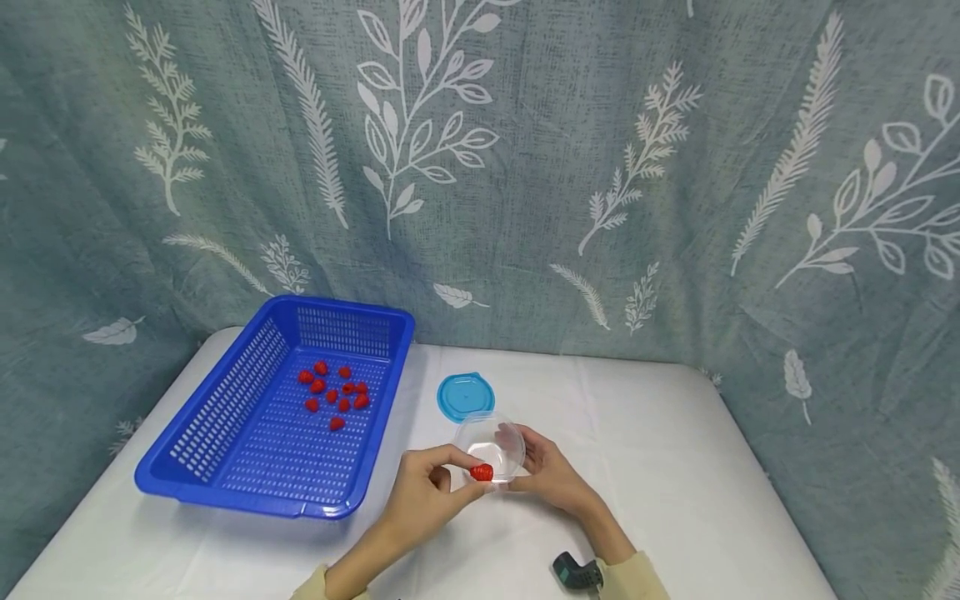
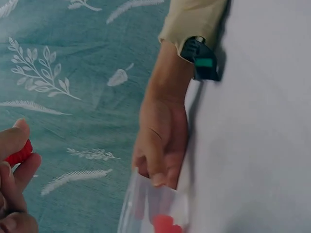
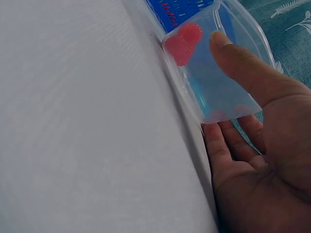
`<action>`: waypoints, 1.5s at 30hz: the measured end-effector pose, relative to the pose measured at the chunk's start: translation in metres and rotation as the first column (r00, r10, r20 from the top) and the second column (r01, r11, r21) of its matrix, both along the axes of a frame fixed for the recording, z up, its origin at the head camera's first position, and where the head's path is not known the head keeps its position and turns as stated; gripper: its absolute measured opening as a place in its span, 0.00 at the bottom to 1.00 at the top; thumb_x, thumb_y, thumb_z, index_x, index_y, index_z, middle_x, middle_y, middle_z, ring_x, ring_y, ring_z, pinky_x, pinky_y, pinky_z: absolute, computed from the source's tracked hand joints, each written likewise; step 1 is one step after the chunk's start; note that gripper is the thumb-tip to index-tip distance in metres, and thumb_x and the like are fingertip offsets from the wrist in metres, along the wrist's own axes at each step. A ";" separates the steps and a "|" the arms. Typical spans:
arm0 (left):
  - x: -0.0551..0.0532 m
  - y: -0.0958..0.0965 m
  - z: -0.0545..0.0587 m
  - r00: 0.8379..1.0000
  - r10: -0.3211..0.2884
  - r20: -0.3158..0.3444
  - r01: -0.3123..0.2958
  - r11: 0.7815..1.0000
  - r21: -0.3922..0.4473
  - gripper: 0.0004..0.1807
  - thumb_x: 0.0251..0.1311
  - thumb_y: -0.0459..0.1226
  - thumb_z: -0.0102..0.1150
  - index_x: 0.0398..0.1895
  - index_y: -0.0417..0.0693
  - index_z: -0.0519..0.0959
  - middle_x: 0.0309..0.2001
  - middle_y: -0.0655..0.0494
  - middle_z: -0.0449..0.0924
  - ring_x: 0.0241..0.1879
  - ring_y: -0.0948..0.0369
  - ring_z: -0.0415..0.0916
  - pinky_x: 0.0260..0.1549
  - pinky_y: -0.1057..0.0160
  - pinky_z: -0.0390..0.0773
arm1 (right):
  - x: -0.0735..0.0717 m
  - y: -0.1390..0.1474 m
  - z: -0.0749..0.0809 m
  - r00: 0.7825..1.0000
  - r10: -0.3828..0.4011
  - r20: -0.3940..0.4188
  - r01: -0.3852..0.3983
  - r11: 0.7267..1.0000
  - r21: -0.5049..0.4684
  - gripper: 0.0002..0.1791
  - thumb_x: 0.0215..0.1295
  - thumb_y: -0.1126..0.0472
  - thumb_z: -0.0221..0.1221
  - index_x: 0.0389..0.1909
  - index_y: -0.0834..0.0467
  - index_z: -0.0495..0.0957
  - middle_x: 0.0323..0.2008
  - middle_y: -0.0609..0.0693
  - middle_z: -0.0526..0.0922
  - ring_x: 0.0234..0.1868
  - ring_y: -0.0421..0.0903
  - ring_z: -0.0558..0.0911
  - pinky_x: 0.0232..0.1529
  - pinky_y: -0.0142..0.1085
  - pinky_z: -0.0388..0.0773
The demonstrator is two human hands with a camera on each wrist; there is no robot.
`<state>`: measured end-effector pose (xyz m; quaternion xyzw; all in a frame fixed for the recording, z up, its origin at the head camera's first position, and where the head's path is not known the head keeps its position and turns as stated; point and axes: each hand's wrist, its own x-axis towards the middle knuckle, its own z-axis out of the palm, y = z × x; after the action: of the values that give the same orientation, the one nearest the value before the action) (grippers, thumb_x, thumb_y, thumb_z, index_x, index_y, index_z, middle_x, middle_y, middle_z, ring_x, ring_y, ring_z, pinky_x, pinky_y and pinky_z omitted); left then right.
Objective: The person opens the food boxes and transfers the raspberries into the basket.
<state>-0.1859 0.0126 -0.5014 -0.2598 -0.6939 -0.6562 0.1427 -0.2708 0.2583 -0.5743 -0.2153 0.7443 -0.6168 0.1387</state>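
Between thumb and index finger, my left hand [image 1: 426, 492] pinches a red raspberry [image 1: 482, 472] at the near rim of a clear plastic cup [image 1: 468, 429]. The same raspberry [image 2: 20, 154] shows between the fingertips in the left wrist view. My right hand [image 1: 557, 477] holds the cup from its right side, thumb on the near wall and fingers on the far side. Through the cup's wall in the right wrist view, red raspberries [image 3: 183, 44] lie at its bottom. The cup stands on the white table [image 1: 637, 450].
A blue slotted basket [image 1: 251, 503] at the left has several red raspberries [image 1: 332, 396] spread over its floor. Just behind the cup lies a round blue lid [image 1: 466, 397]. A dark device [image 1: 576, 572] sits at the right wrist. Patterned green cloth [image 1: 525, 183] hangs behind the table.
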 end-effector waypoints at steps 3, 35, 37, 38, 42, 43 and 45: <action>0.007 -0.005 0.008 0.998 -0.002 -0.056 0.004 1.000 0.028 0.10 0.48 0.29 0.78 0.35 0.45 0.88 0.26 0.50 0.85 0.10 0.75 0.54 0.06 0.73 0.55 | 0.000 -0.001 0.000 1.000 -0.005 -0.005 0.005 1.000 0.014 0.49 0.50 0.73 0.74 0.74 0.62 0.62 0.73 0.61 0.66 0.76 0.59 0.63 0.66 0.32 0.69; -0.080 -0.157 0.104 0.981 0.195 -0.006 -0.194 0.971 -0.143 0.14 0.56 0.29 0.73 0.46 0.39 0.85 0.20 0.64 0.76 0.08 0.63 0.56 0.07 0.63 0.58 | -0.002 0.001 -0.002 1.000 0.009 0.005 -0.008 1.000 -0.018 0.50 0.47 0.74 0.75 0.73 0.62 0.63 0.74 0.61 0.64 0.77 0.58 0.61 0.67 0.30 0.67; -0.096 -0.167 0.102 0.982 0.189 -0.010 -0.186 0.955 -0.229 0.13 0.57 0.31 0.73 0.46 0.40 0.86 0.29 0.63 0.81 0.08 0.64 0.54 0.08 0.63 0.58 | -0.002 0.001 -0.002 1.000 0.008 0.005 -0.008 1.000 -0.015 0.50 0.47 0.74 0.75 0.73 0.62 0.63 0.74 0.61 0.65 0.76 0.58 0.62 0.67 0.30 0.67; -0.103 -0.172 0.100 0.982 0.187 -0.011 -0.183 0.945 -0.271 0.13 0.58 0.33 0.73 0.47 0.41 0.86 0.33 0.61 0.83 0.08 0.65 0.53 0.08 0.63 0.58 | -0.002 0.001 -0.002 1.000 0.007 0.004 -0.007 1.000 -0.014 0.50 0.47 0.74 0.75 0.73 0.62 0.63 0.73 0.61 0.65 0.76 0.58 0.62 0.67 0.30 0.67; -0.130 -0.189 0.094 0.981 0.192 0.009 -0.173 0.900 -0.401 0.13 0.61 0.35 0.71 0.49 0.44 0.87 0.46 0.49 0.85 0.08 0.69 0.49 0.09 0.65 0.58 | -0.002 0.000 -0.001 1.000 0.004 0.001 -0.004 1.000 -0.008 0.50 0.48 0.73 0.75 0.73 0.63 0.63 0.73 0.61 0.65 0.76 0.58 0.62 0.67 0.29 0.67; -0.135 -0.192 0.091 0.980 0.197 0.033 -0.166 0.895 -0.413 0.14 0.62 0.36 0.70 0.50 0.44 0.87 0.44 0.45 0.85 0.08 0.70 0.49 0.09 0.65 0.57 | -0.002 0.000 -0.001 1.000 0.003 0.000 -0.003 1.000 -0.008 0.50 0.48 0.73 0.75 0.73 0.63 0.63 0.73 0.62 0.65 0.76 0.58 0.62 0.67 0.29 0.67; -0.144 -0.198 0.085 0.976 0.200 0.089 -0.144 0.891 -0.430 0.15 0.61 0.35 0.70 0.51 0.42 0.86 0.44 0.41 0.85 0.08 0.70 0.49 0.09 0.66 0.57 | -0.002 0.000 -0.001 1.000 0.001 0.004 -0.001 1.000 -0.008 0.50 0.48 0.73 0.75 0.74 0.63 0.62 0.74 0.62 0.65 0.77 0.58 0.62 0.67 0.29 0.67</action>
<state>-0.3300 -0.1850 -0.4159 -0.1786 -0.8472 -0.4913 0.0952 -0.2724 0.2583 -0.5750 -0.2150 0.7414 -0.6201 0.1397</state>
